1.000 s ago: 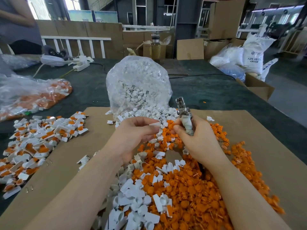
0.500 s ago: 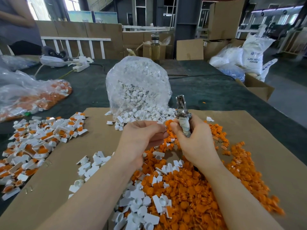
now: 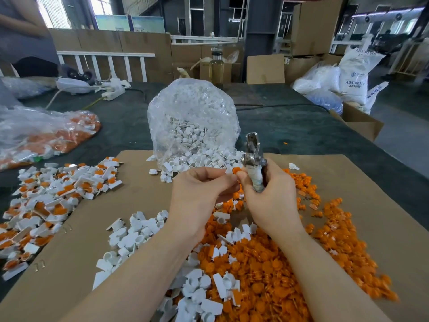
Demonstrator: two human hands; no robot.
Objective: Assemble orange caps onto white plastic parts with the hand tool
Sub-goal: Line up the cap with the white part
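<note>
The fingers (image 3: 228, 176) of the left hand (image 3: 199, 196) were curled in, their tips pinching a small piece at the spot where an orange cap (image 3: 237, 170) showed; whether a white part sat under the cap could not be told, since the fingertips hid it. The right thumb pressed against the same cap from the other side, while the rest of the right hand (image 3: 271, 196) wrapped round the taped handle of the hand tool (image 3: 253, 163), whose metal head stood upright above the knuckles.

Beneath both wrists lay the loose supply: a heap of orange caps (image 3: 274, 270) spread over the cardboard sheet (image 3: 362, 182), with white plastic parts (image 3: 134, 233) scattered through it and beside it. Behind the hands a clear bag (image 3: 192, 126) spilled more white pieces onto the cardboard. To the left sat a pile of assembled pieces (image 3: 51, 196), white with orange showing, and beyond it another plastic bag (image 3: 41, 133) on the dark bench (image 3: 290, 129).

The cap looked light, stiff and small, likely smooth enough to slip or flip, so a pinch at its rim by the fingertips seemed the safest hold. The white part would probably be best taken by its flat tab, leaving its round socket free for the tool.
</note>
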